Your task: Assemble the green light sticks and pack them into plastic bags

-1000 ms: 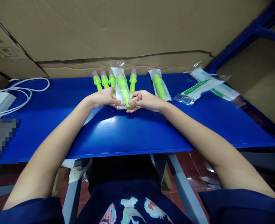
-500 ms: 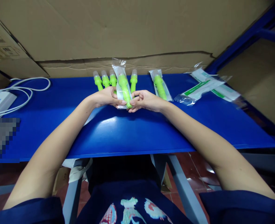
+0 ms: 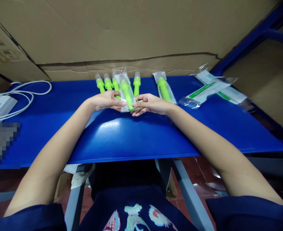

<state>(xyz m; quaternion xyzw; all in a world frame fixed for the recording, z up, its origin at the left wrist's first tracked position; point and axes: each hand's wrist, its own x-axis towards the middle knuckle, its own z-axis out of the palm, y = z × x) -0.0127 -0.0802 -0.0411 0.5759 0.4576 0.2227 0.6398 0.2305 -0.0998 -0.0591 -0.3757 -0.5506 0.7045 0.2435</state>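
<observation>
A green piece (image 3: 127, 92) inside a clear bag (image 3: 121, 98) is held at the blue table (image 3: 141, 141), the bag's lower end pinched between thumb and fingers by both the left hand (image 3: 109, 100) and the right hand (image 3: 148, 104). The bag's top has been dipped slightly within the last half second; a small adjustment is suggested. Print on green-banded packets (image 3: 206, 91), well right of the bag, and carton markings (image 3: 10, 54), far left of it, cannot be read.

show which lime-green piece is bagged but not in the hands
The rightmost lime-green piece, bagged on the blue table; the other bagged one is held, and the rest are unbagged.
</observation>
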